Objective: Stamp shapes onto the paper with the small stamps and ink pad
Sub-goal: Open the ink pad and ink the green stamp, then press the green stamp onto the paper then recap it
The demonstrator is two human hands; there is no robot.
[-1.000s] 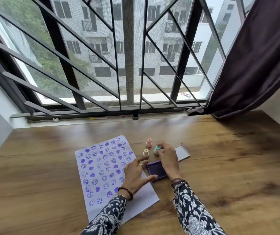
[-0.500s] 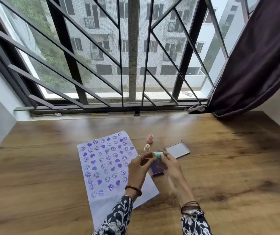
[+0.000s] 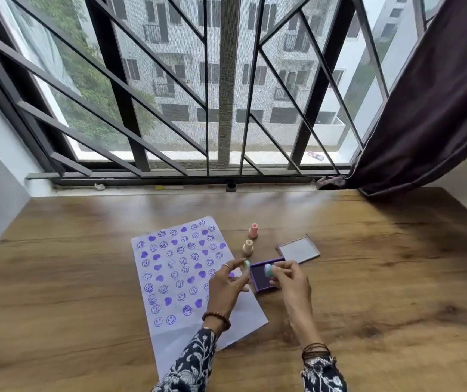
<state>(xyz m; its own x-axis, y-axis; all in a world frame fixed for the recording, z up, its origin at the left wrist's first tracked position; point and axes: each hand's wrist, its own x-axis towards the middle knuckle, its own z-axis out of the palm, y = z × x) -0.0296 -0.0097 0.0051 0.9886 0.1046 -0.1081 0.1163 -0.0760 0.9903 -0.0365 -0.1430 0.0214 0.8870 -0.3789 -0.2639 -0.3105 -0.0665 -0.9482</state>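
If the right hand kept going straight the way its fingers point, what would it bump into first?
Probably the ink pad: the right hand holds the teal stamp over it, fingers pointing forward-left. Passing above, it would next near the peach stamp. Height is unclear.

no readable words or numbers, only purple smiley and heart stamps on the paper (image 3: 170,267)

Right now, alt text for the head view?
Two hands hover over an open purple ink pad on a wooden table: the right hand holds a teal stamp, the left hand pinches its small cap. Left lies paper covered in purple smileys and hearts; two pink stamps stand beyond, the pad's lid beside.
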